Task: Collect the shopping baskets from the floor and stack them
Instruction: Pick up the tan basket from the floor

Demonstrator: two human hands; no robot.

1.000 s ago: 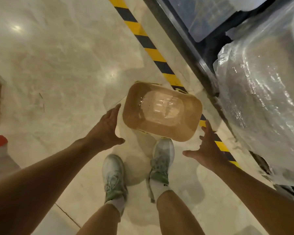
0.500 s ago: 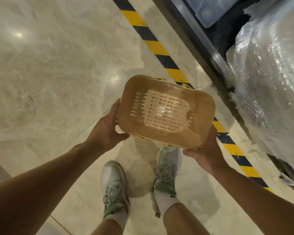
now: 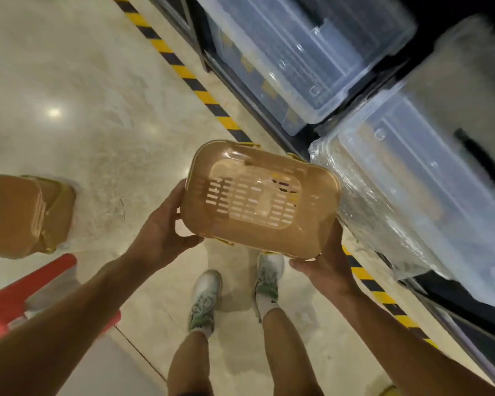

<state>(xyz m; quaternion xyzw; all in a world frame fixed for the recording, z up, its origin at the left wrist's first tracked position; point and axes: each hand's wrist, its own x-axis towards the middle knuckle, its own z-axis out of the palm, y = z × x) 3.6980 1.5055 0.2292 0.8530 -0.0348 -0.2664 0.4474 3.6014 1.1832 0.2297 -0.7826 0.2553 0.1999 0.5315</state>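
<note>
Both hands gripped the tan plastic shopping basket (image 3: 259, 198): left hand (image 3: 162, 234) at nine o'clock, right hand (image 3: 325, 257) at five; it looked light, rigid, best held by its rim.

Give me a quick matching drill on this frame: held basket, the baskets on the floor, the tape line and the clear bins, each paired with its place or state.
Things:
1. held basket
2. stacked baskets
3. striped tape
4. clear bins

Places or states:
A. on the floor at far left
B. runs along the floor at the foot of the rack
C. on the rack at right
D. gripped at both ends by the left hand and right hand, above the feet

Pairs: 1-D, 2-A, 3-B, 4-C
</note>
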